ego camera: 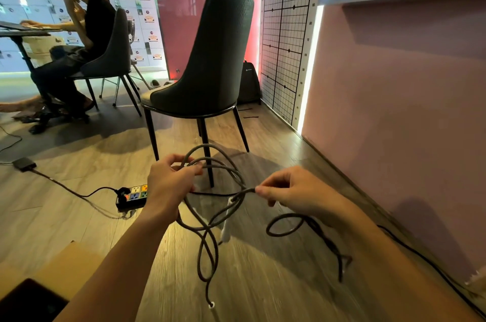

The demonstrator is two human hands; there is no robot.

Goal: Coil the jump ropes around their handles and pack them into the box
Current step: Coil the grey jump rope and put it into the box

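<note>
Mid-coiling, just in front of the chair (207,58), the left hand (171,182) grips loops of the jump rope (246,192) and the right hand (288,187) pinches a strand, probably to be gathered as another loop next.

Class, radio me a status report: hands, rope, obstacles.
Left hand grips loops of grey braided jump rope. Right hand pinches one strand. Not yet in brown cardboard box. Black chair ahead.
</note>
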